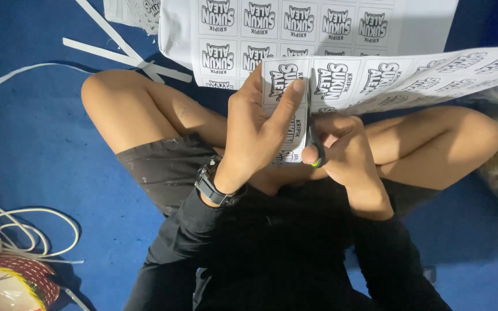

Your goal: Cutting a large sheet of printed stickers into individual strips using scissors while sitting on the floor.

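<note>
Left grip point(257, 129) pinches a white label strip point(376, 75); right grip point(341, 152) clasps scissors point(316, 151); printed label sheet point(295, 26) beyond.

Blue floor point(41, 132), white cable point(24, 227), paper strips point(116, 55)

Black long-sleeved top, sleeves pushed up at the forearms, dark charcoal shorts with faint pale specks, bare knees, chunky black wristwatch point(217, 183) on left wrist, left hand point(257, 129) and right hand point(344, 151) ungloved
</note>
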